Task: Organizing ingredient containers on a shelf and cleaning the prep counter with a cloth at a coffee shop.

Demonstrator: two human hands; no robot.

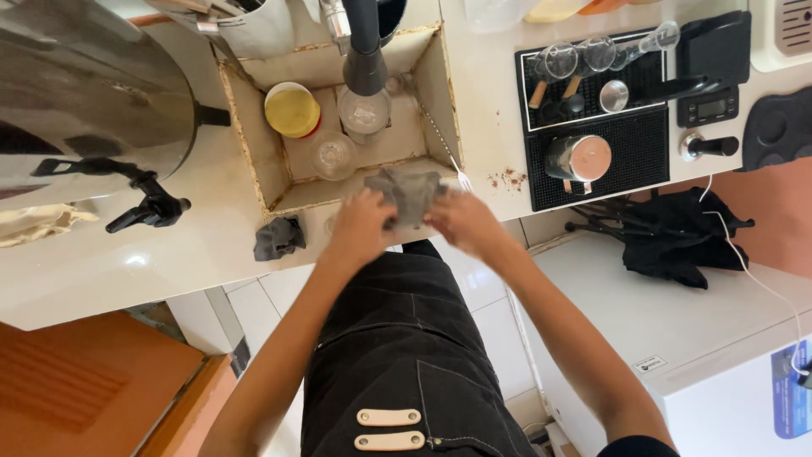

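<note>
both hands, left hand and right hand, grip a grey cloth at the sink's front edge.

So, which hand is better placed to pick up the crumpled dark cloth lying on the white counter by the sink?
Left. The left hand is nearer the crumpled dark cloth; the right hand is on the far side. Both grip the grey rag.

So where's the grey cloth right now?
In the head view, the grey cloth is held between the left hand and right hand, at the near edge of the sink, just below the faucet.
</note>
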